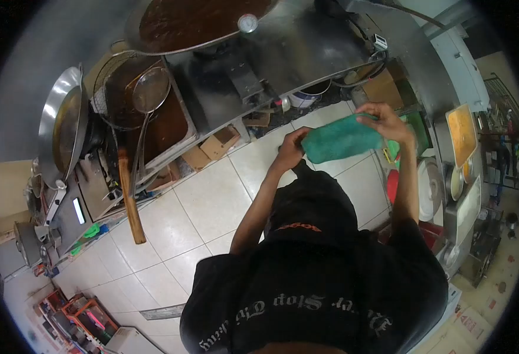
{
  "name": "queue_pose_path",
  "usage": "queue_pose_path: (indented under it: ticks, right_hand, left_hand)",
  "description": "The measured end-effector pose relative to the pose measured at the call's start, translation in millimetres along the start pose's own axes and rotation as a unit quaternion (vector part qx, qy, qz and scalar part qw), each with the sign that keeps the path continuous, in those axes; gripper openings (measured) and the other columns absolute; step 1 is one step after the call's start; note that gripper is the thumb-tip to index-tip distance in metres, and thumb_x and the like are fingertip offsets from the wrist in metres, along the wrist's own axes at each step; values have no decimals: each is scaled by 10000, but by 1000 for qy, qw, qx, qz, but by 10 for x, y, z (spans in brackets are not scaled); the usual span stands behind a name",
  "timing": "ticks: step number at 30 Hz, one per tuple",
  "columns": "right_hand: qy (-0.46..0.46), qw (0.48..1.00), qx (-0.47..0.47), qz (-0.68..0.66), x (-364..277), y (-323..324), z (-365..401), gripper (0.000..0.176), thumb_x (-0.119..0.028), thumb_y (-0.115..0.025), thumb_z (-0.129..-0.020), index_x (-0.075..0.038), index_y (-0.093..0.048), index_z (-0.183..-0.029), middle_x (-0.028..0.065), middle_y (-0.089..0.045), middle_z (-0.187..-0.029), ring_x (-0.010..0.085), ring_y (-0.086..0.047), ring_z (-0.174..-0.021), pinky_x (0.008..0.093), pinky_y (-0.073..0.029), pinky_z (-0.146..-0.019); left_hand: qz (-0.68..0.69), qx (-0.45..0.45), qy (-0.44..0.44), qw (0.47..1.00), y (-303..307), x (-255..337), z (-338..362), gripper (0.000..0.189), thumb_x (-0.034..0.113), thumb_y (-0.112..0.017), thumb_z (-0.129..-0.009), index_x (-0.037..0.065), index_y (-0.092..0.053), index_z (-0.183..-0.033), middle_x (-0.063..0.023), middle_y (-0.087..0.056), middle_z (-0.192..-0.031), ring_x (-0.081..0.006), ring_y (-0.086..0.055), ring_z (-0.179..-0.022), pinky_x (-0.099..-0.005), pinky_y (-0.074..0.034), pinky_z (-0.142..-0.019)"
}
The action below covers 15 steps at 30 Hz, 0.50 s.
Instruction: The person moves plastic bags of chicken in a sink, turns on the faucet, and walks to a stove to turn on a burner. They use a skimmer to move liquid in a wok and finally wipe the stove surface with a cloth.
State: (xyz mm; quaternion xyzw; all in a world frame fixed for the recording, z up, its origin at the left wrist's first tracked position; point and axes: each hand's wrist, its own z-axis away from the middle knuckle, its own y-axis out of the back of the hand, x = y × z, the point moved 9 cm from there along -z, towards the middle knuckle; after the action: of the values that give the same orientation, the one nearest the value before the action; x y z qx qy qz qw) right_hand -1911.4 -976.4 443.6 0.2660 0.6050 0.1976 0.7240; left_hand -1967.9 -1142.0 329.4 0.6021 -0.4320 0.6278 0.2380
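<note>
A green cloth (342,140), folded into a flat bundle, is stretched between my two hands in front of my body, above the tiled floor. My left hand (292,148) grips its left end with the fingers wrapped round the edge. At the upper right corner, my right hand (386,124) pinches the cloth between thumb and fingers. The underside of the bundle is hidden.
A steel counter (271,59) runs along the front, bearing a large pan of brown liquid (206,23) with a dial thermometer (247,23). To the left are a strainer (151,89), a wooden handle (131,200) jutting out, and a wok (64,127). Trays (462,134) stand right.
</note>
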Motion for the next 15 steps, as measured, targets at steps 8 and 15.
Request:
queue_pose_path:
  ticks: [8, 15]
  right_hand:
    - [56, 996, 75, 5, 1335, 1058, -1909, 275, -118, -618, -756, -73, -558, -1020, 63, -562, -1027, 171, -525, -955, 283, -416, -800]
    - [-68, 939, 195, 274, 2725, 213, -2783, 697, -547, -442, -782, -108, -292, -1303, 203, -173, -1373, 420, -147, -1253, 559, -146, -981]
  left_hand:
    - [-130, 180, 32, 974, 217, -413, -1894, 527, -50, -542, -671, -7, -383, -1172, -163, -451, -1141, -250, -422, -1069, -330, -328, -904]
    - [-329, 105, 105, 932, -12, -1304, -1418, 581, 118, -605, -730, 2, -329, -1228, -228, -378, -1175, -371, -366, -1101, -407, -321, -920]
